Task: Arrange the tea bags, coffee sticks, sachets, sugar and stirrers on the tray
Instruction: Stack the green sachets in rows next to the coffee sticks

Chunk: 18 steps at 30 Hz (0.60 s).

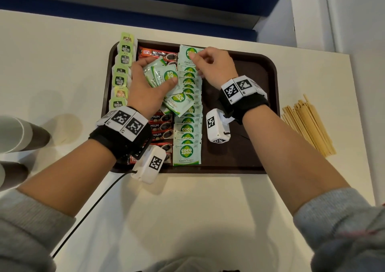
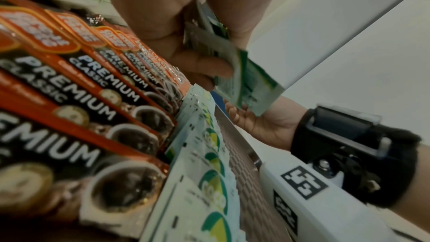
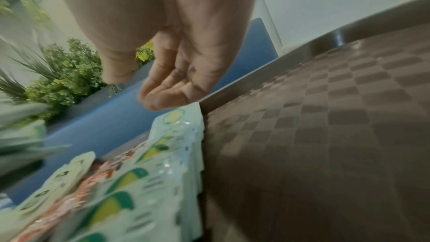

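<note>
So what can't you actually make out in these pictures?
- Head view: the left hand and its bundle of sugar sachets hide the middle coffee sticks.
- Right wrist view: blur leaves it unclear whether the right hand touches the sachet row.
- Head view: paper cups are cut off by the left edge.

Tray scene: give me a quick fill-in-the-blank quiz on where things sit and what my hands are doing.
1. The left hand grips a bunch of coco sugar ____.
2. The wooden stirrers lie on the table to the ____ of the tray.
3. The tea bags line the tray's ____ edge.
4. The coffee sticks lie between the tea bags and the ____ row.

Answers: sachets; right; left; sugar
</note>
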Tool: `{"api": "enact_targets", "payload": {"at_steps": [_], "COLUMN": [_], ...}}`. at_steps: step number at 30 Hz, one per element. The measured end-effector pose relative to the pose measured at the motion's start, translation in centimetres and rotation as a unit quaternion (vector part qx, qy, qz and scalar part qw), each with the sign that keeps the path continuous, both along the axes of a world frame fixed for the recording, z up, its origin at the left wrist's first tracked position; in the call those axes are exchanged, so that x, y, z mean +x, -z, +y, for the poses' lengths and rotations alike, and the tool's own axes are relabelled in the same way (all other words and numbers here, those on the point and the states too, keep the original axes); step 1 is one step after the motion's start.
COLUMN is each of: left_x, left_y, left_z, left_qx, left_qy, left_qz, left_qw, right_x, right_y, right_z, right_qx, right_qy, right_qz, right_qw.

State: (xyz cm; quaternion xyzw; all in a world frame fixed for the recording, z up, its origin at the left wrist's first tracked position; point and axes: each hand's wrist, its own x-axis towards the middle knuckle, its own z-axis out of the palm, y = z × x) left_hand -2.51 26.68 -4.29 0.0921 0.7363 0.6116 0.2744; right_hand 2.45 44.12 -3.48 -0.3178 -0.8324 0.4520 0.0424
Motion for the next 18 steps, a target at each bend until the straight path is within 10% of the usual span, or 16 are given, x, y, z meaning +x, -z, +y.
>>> {"api": "enact_targets", "payload": {"at_steps": [10,18], "left_x": [1.2,1.4], "left_y": [-1.0,-0.8], "left_z": [0.1,0.0], "left_qx": [0.010,0.036], "left_qy": [0.015,0.042], "left_qz": [0.053,0.040], "left_qw": [0.998,0.998], "right_x": [1.9,1.8], "right_y": [-1.8,-2.0], "right_z": [-2.8,-2.9], "right_qx": [-0.177,-0.124], "right_qy": [-0.047,-0.030], "right_qz": [0.033,0.045], "right_qw": [0.983,0.991]}}
